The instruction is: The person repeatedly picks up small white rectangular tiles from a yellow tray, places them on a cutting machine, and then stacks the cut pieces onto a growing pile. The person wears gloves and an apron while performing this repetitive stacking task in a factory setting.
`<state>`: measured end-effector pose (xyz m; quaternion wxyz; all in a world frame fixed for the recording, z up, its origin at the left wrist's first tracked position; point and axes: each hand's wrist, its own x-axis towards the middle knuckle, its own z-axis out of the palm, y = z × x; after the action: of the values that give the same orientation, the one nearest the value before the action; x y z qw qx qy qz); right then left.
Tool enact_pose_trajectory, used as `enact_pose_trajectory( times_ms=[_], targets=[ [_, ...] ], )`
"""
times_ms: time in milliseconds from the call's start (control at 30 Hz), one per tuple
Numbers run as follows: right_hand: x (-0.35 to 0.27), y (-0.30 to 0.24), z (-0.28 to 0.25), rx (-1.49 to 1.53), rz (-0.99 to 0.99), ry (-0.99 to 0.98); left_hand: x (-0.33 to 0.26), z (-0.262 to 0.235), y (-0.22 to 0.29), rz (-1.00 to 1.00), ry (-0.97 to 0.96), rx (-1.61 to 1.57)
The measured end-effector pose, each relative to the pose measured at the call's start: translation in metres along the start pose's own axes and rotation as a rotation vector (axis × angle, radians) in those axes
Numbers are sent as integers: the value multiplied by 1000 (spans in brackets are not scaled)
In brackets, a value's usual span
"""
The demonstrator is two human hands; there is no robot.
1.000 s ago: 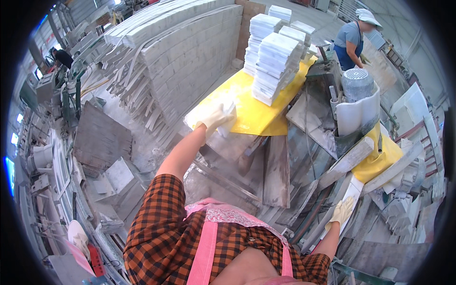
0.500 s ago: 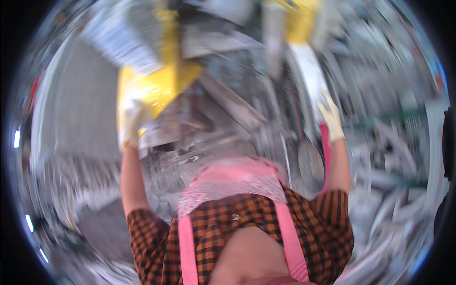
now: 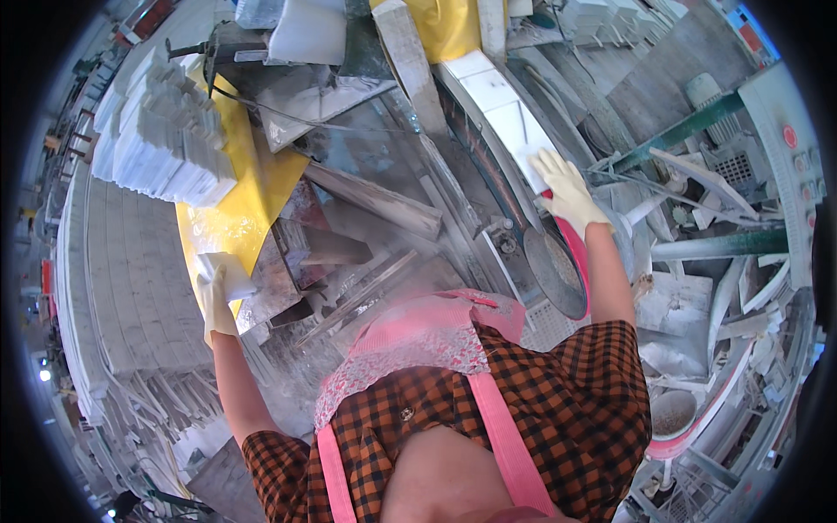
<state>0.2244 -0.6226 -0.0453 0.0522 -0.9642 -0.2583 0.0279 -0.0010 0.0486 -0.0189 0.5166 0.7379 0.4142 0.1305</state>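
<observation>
The left hand [image 3: 214,301] wears a pale glove, and its fingers are closed on a small white tile [image 3: 225,272] at the edge of the yellow sheet [image 3: 228,228]. The right hand [image 3: 567,187], gloved too, lies flat with its fingers spread on a white tile [image 3: 534,155] at the end of a row of tiles [image 3: 493,87] on the dusty worktop [image 3: 375,157]. A round grey saw blade [image 3: 555,270] sits just below it. Many white tiles are already piled in a stack [image 3: 161,139] on the yellow sheet, so much looks done, but these two are not yet put away.
</observation>
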Motion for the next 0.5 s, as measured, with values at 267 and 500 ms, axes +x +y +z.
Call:
enact_pose_trajectory(
  times_ms=[267, 500],
  targets=[
    [13, -22, 36, -328, 198, 152, -33, 10, 20, -40, 79, 0],
    [20, 8, 17, -139, -16, 344, -46, 10, 39, -83, 29, 9]
  ],
)
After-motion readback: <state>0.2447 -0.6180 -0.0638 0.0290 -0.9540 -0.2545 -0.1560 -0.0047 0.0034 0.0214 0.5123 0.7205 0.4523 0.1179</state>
